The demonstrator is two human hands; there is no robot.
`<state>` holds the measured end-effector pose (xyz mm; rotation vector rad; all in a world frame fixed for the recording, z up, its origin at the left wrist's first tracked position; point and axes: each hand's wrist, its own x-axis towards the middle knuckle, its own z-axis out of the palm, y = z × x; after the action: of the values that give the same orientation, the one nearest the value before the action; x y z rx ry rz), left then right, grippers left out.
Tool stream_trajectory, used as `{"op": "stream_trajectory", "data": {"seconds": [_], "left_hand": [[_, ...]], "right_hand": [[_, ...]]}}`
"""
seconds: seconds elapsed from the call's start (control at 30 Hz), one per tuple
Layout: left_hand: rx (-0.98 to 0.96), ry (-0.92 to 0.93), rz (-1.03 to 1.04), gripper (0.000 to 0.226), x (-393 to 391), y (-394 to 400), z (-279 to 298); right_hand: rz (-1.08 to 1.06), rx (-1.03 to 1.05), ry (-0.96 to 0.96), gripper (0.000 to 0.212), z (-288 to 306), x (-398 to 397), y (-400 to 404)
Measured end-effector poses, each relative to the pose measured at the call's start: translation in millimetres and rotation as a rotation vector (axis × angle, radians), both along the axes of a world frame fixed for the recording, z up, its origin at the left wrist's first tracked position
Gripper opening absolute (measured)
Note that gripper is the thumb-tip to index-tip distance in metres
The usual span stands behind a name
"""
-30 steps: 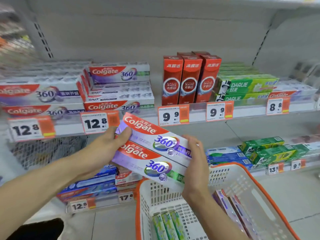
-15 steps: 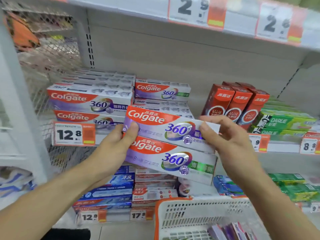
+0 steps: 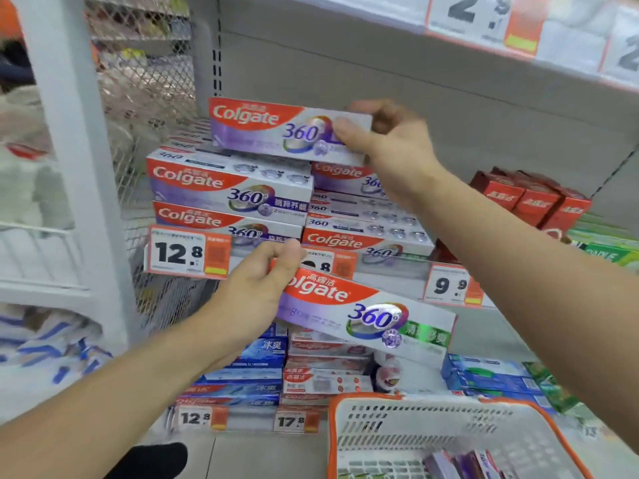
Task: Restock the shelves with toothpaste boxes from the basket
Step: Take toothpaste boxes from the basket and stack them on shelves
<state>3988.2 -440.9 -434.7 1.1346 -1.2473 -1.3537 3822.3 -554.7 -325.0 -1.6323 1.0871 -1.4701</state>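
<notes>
Purple-and-white toothpaste box (image 3: 276, 131) sits pinched in the right hand (image 3: 387, 140) above the shelf stack (image 3: 228, 191); the left hand (image 3: 256, 292) grips a second box (image 3: 366, 316) lower, over the basket (image 3: 449, 423).

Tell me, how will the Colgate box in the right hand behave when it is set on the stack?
The upper Colgate box, pinched at one end by the right hand, stays straight, so probably stiff and light. Its flat faces should sit steady on the stacked boxes, though the glossy card may slide.
</notes>
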Motion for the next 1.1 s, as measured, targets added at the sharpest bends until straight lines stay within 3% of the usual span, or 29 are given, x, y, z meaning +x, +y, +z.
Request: {"op": "stream_trajectory", "data": {"seconds": [0.13, 0.37, 0.63, 0.8, 0.87, 0.93, 1.0, 1.1], "left_hand": [[-0.001, 0.025, 0.035, 0.066, 0.3, -4.9, -0.1], [-0.026, 0.067, 0.064, 0.048, 5.8, -15.2, -0.4], [-0.072, 0.053, 0.084, 0.051, 7.4, -16.1, -1.1], [-0.115, 0.031, 0.133, 0.052, 7.3, -15.4, -2.5], [-0.142, 0.026, 0.152, 0.051, 4.9, -15.3, -2.8], [-0.179, 0.034, 0.165, 0.053, -1.2, -15.9, 0.2], [-0.235, 0.058, 0.196, 0.047, -8.9, -16.2, 5.6], [-0.353, 0.03, 0.26, 0.039, -23.7, -18.2, 15.7]], "right_hand": [[-0.014, -0.064, 0.093, 0.025, 2.6, 31.5, -49.0], [-0.135, -0.085, 0.589, 0.029, 11.5, 37.8, -112.4], [-0.231, -0.104, 0.654, 0.027, 5.5, 37.0, -131.6], [-0.292, -0.187, 0.622, 0.029, 8.8, 21.0, -97.7], [-0.166, -0.128, 0.563, 0.015, 15.4, 6.6, -56.6], [0.158, 0.036, 0.7, 0.013, 23.3, -15.2, -5.2], [0.367, 0.179, 0.975, 0.035, 29.3, -40.8, 40.5], [0.318, 0.179, 1.224, 0.057, 28.4, -72.6, 78.6]]}}
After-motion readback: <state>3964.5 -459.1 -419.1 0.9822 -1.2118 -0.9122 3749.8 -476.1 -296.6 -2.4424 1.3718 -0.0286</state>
